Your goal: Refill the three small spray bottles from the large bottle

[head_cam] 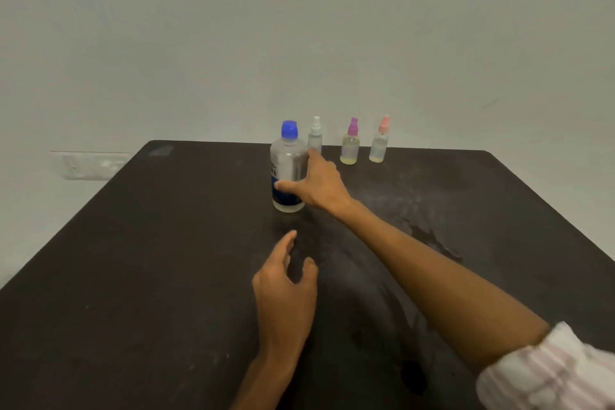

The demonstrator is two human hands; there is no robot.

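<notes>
Right hand (316,185): reaching out across the dark table (166,260) and wrapping around the side of the large bottle (288,173), thumb lying across the blue label, fingers passing behind the body.
Large bottle: standing upright on the table inside that grip, blue cap (289,129) screwed on; the body is looking clear, and the liquid level is not readable.
Left hand (286,286): hovering nearer the camera than the grip, fingers loosely spread and holding nothing.
White-topped spray bottle (315,136): standing just behind the gripping fingers, partly hidden by them; contents not readable.
Purple-topped spray bottle (350,146): standing to the right of the grip, showing a little pale yellowish liquid at the bottom.
Pink-topped spray bottle (379,145): standing farthest right of the grip, also showing a shallow pale yellowish layer.
Sleeve (549,373): striped, sitting pushed up on the right arm.
</notes>
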